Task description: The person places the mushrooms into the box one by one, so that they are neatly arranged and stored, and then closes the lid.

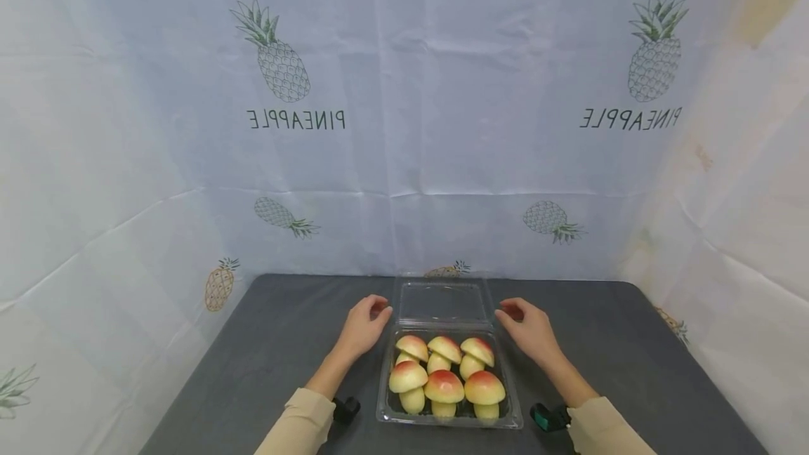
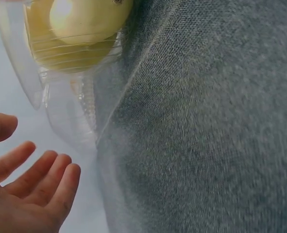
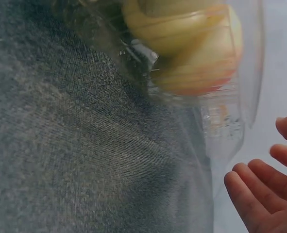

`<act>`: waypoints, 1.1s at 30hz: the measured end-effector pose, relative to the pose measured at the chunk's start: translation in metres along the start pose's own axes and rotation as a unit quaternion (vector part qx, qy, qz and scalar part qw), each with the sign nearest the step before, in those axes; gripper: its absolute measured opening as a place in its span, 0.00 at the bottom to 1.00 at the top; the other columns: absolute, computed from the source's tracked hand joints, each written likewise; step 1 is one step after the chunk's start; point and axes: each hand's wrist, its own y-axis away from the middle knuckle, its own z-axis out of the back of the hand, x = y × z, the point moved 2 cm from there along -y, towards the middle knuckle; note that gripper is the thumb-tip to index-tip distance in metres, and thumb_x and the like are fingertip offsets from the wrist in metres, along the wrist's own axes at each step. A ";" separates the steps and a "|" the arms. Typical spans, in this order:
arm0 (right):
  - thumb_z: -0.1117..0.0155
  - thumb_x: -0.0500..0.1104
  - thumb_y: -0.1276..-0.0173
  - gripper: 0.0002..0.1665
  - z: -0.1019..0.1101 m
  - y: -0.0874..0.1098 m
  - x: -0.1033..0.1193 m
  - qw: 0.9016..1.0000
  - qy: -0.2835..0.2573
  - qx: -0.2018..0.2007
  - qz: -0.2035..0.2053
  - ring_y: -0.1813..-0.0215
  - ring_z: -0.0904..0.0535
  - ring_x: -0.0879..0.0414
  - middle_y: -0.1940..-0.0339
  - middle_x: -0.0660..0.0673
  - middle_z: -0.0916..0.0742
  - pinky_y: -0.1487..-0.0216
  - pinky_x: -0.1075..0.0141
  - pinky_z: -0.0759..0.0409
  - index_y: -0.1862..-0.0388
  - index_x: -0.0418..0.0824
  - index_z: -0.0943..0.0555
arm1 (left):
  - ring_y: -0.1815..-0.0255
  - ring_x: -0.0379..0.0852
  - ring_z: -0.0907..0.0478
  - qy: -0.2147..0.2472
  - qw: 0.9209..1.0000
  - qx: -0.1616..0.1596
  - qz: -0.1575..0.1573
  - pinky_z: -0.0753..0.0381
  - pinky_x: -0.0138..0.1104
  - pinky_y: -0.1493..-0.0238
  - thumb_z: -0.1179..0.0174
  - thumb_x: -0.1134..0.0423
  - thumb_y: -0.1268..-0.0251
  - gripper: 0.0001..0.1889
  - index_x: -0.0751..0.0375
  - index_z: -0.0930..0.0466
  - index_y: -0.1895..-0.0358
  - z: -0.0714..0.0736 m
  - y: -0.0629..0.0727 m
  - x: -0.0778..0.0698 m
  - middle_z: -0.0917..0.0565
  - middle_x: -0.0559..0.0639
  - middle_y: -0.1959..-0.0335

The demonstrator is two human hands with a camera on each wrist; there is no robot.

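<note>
A clear plastic clamshell box (image 1: 384, 406) lies open on the table, its lid (image 1: 442, 302) tipped back on the far side. Inside stand several mushroom-shaped pieces (image 1: 444, 386), yellow with red-tinted caps, in two rows. Just left of the lid hovers my left hand (image 1: 368, 325), fingers relaxed and slightly bent, holding nothing. On the opposite side, my right hand (image 1: 529, 328) mirrors it, also with nothing in it. Both wrist views show a gap between the fingers and the clear plastic. One yellow mushroom piece (image 2: 80, 43) shows through the box wall in the left wrist view.
The box stands on a dark grey cloth-covered table (image 1: 284, 343). A white curtain (image 1: 442, 146) printed with pineapples hangs behind the table's far edge and along both sides. A dark band (image 1: 346, 410) sits at the left wrist, another (image 1: 550, 417) at the right.
</note>
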 end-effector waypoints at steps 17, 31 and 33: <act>0.35 0.47 0.25 0.25 -0.019 -0.012 -0.010 0.999 0.011 0.015 -0.044 0.48 0.19 0.38 0.50 0.34 0.15 0.50 0.45 0.19 0.41 0.29 0.21 | 0.47 0.59 0.20 0.013 0.997 0.026 0.072 0.19 0.52 0.48 0.41 0.55 0.24 0.21 0.70 0.21 0.40 -0.011 -0.008 0.016 0.17 0.60 0.48; 0.36 0.47 0.25 0.24 -0.023 -0.014 -0.013 0.997 -0.012 0.035 -0.065 0.52 0.17 0.42 0.51 0.34 0.14 0.57 0.52 0.16 0.43 0.28 0.19 | 0.47 0.58 0.20 0.039 0.994 0.048 0.089 0.19 0.51 0.49 0.42 0.58 0.23 0.18 0.69 0.20 0.42 -0.018 -0.013 0.022 0.17 0.58 0.49; 0.36 0.47 0.25 0.24 -0.022 -0.015 -0.012 0.997 -0.013 0.035 -0.064 0.55 0.16 0.44 0.52 0.35 0.14 0.59 0.53 0.16 0.43 0.28 0.19 | 0.47 0.59 0.20 0.041 0.994 0.049 0.088 0.19 0.52 0.49 0.42 0.58 0.23 0.18 0.70 0.20 0.41 -0.018 -0.015 0.021 0.17 0.59 0.49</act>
